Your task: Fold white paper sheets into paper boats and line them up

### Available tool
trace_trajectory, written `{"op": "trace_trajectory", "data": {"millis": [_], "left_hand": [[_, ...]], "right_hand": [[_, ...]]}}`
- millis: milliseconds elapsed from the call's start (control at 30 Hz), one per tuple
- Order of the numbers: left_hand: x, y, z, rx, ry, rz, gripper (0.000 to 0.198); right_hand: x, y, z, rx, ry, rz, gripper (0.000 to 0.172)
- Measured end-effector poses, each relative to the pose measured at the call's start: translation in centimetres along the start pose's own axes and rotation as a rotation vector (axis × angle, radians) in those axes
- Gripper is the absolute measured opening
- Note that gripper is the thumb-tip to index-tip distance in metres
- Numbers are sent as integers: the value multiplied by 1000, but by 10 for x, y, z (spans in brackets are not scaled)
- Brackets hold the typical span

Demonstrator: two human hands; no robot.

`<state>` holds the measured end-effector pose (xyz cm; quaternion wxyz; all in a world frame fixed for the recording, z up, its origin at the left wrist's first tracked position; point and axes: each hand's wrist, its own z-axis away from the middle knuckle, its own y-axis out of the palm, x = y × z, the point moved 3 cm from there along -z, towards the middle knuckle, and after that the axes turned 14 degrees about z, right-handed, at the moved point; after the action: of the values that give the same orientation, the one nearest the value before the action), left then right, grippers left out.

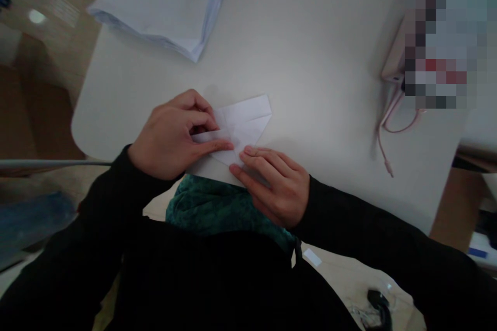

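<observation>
Head view, looking down at a pale desk (pixel 310 51). A folded white paper sheet (pixel 243 126) lies near the desk's front edge, between the two hands. It is several layers thick, with a straight band across its upper side, angled edges tapering to a lower point, and a narrow flap running out toward the left. Crease lines show across its face.

The left hand (pixel 173 137) comes in from the left, its fingers curled over the sheet's left side. Its grip is narrow, with thumb and fingers pinching the flap. The right hand (pixel 274 189) comes in from the lower right, angled up toward the sheet, with its fingers (pixel 264 160) stretched across the lower point. Its grip is narrow too, but I cannot tell whether it pinches the paper or only presses on it. Both forearms are in black sleeves (pixel 388 238).

A loose stack of white paper (pixel 163 2) sits at the far edge of the desk, well apart from the hands. To the right, a pale pink cable (pixel 388 132) trails from a pink device (pixel 394 57), which is partly hidden by a pixelated patch. Below the desk's front edge is a mottled green cloth (pixel 209 212). A small black object (pixel 376 305) lies lower right, beneath the right arm.
</observation>
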<state>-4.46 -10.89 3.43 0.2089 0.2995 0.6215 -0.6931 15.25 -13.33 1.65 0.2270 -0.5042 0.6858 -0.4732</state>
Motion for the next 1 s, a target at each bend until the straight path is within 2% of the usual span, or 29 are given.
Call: {"op": "trace_trajectory", "data": {"millis": [133,333,667,1000], "left_hand": [[2,-2,0,23,-28,55,31],[1,0,1,-43,-57,19,31],[1,1,3,-96,-100,9,30],[2,1,7,-142,-167,-31,38]], "right_hand": [[1,3,2,-28,17,-22,30],[2,10,7,-57,41,-33,32],[1,7,5,-37,31,-28,32],[0,3,2,-41,26,3,30]]}}
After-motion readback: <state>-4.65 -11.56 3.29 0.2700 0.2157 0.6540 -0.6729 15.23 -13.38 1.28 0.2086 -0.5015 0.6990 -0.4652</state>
